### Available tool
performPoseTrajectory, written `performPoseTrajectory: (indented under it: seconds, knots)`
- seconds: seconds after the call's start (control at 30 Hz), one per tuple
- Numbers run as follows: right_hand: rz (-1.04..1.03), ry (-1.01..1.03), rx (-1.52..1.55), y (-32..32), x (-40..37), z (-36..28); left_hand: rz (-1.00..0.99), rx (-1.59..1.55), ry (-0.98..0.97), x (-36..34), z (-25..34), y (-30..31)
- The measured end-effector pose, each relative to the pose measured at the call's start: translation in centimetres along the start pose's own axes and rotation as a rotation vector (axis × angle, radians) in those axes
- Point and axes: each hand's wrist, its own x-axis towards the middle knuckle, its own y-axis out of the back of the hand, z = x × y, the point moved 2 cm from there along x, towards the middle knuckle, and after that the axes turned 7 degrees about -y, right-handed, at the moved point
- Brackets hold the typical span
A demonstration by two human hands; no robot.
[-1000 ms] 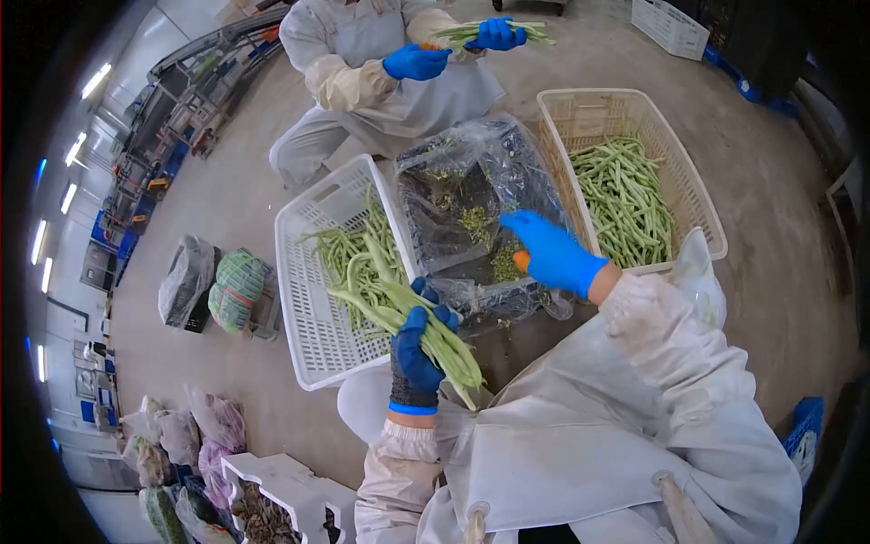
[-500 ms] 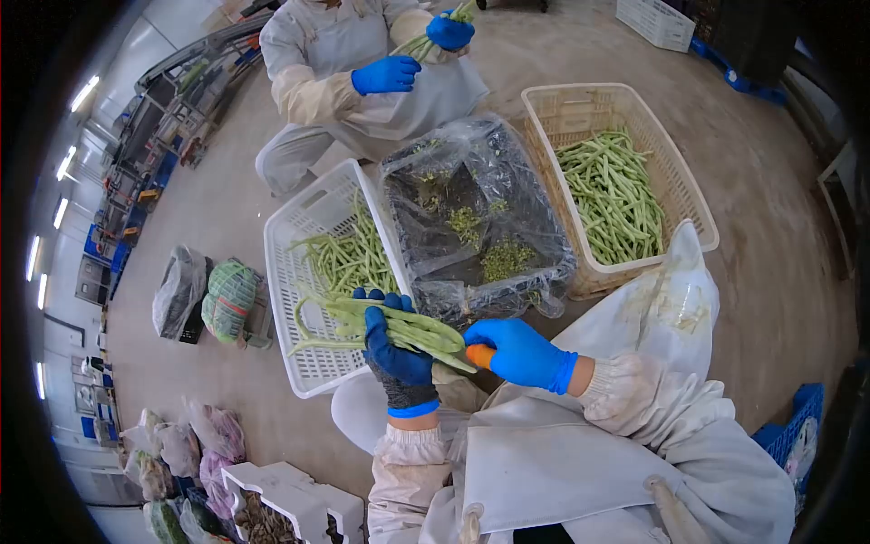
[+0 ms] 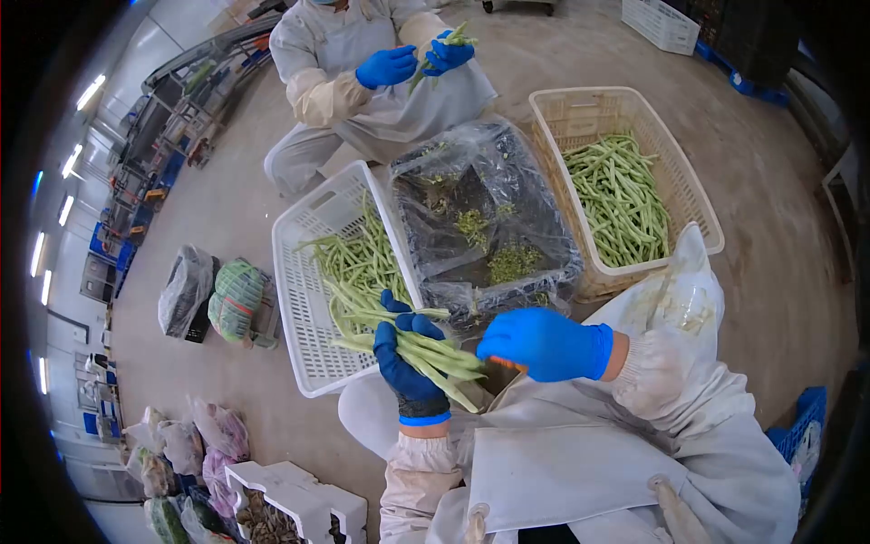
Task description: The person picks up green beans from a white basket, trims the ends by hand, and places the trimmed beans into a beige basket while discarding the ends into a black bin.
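My left hand (image 3: 405,370), in a dark blue glove, is closed around a bunch of long green beans (image 3: 444,359), their ends sticking out on both sides. My right hand (image 3: 548,344), in a bright blue glove, is closed on a small tool with an orange handle (image 3: 507,364); its working end cannot be made out. That hand is just right of the bean tips. Behind my left hand, a white perforated crate (image 3: 299,363) holds more green beans (image 3: 362,258). A bin lined with clear plastic (image 3: 553,272), with green trimmings (image 3: 514,262) in it, stands in front of me.
A beige crate (image 3: 707,238) of green beans (image 3: 619,195) stands at right. Across from me a seated person (image 3: 372,127) in blue gloves holds beans. Wrapped bundles, bagged vegetables (image 3: 217,431) and a white foam box (image 3: 304,494) lie at left.
My right hand has moved right, away from the bean tips, and turned so less of the orange handle shows. The bunch in my left hand looks more spread. The other person's hands have come together.
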Motion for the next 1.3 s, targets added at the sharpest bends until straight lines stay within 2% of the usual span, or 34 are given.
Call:
performPoseTrajectory:
  seconds: [0.07,0.1,0.13,0.17,0.2,0.23,0.27,0.3,0.33,0.4,0.43,0.47,0.53,0.6,0.77,0.83,0.9,0.97,1.03,1.07,1.13,1.17,1.23,1.3]
  knots:
    - [-0.191,0.174,0.022,-0.3,-0.4,-1.2,-0.041,0.042,0.01,0.1,0.1,-0.3]
    - [-0.208,0.218,0.229,-1.0,-1.1,-2.6,-0.014,-0.087,0.013,0.4,0.7,0.0]
    - [-0.206,0.22,0.229,-0.7,-1.4,-3.3,0.01,-0.218,0.017,0.9,1.3,0.4]
    - [-0.225,0.232,0.209,-0.1,-1.7,-4.0,-0.103,-0.053,-0.063,1.5,2.3,0.9]
    - [-0.246,0.247,0.191,0.2,-1.9,-4.3,-0.069,-0.054,-0.093,1.7,2.9,0.5]
    - [-0.088,0.182,0.268,1.0,-1.4,-3.2,-0.073,-0.03,-0.104,1.8,3.3,0.3]
    - [-0.033,0.091,0.216,2.3,-0.9,-1.8,-0.075,-0.007,-0.114,1.8,3.6,0.2]
    - [0.034,-0.152,0.153,3.2,-0.2,-0.6,-0.071,-0.004,-0.114,1.8,3.8,0.5]
    - [0.036,-0.152,0.155,3.6,0.4,0.4,-0.078,-0.12,-0.077,1.9,3.8,0.7]
    - [0.34,-0.092,-0.395,3.5,1.3,2.1,-0.093,-0.231,-0.022,2.2,3.5,0.2]
    - [0.3,-0.073,-0.105,2.4,1.8,2.0,-0.129,-0.161,-0.012,1.9,3.1,-0.6]
    - [0.3,-0.077,-0.109,1.6,1.9,1.3,-0.162,-0.095,-0.007,1.6,2.6,-1.0]
    - [0.083,-0.32,0.356,-0.1,2.3,-0.3,-0.151,-0.182,0.02,1.5,1.8,-0.9]
    - [0.057,-0.319,0.306,-1.4,3.1,-1.0,-0.064,-0.234,-0.021,1.5,1.4,-0.8]
    - [0.077,-0.291,0.167,-2.5,3.8,-1.3,-0.077,-0.087,-0.049,1.2,0.8,-1.3]
    - [0.033,-0.227,-0.037,-2.6,4.0,-1.2,-0.07,-0.032,-0.083,1.1,0.7,-1.4]
    - [0.052,-0.188,-0.084,-2.5,3.9,-1.3,-0.146,-0.143,0.021,1.1,0.5,-1.6]
    - [0.069,-0.148,-0.129,-2.4,3.8,-1.1,-0.103,-0.194,0.076,0.9,0.6,-1.7]
    - [-0.005,0.054,-0.022,-2.2,3.5,-0.8,-0.014,-0.244,0.144,0.5,0.5,-1.9]
    - [-0.005,0.053,-0.022,-2.2,3.3,-0.7,-0.013,-0.244,0.144,0.3,0.5,-1.7]
    - [-0.152,0.066,0.046,-2.3,2.8,-0.5,-0.067,-0.157,0.291,-0.2,0.2,-1.4]
    - [-0.151,0.063,0.047,-2.3,2.6,0.0,-0.068,-0.152,0.287,-0.2,0.2,-1.3]
    - [0.137,-0.017,-0.113,-1.0,2.4,1.8,-0.048,-0.199,0.287,-0.5,0.2,-2.0]
    - [0.396,-0.251,-0.005,1.4,1.7,4.1,-0.03,-0.242,0.285,-0.4,0.4,-2.2]
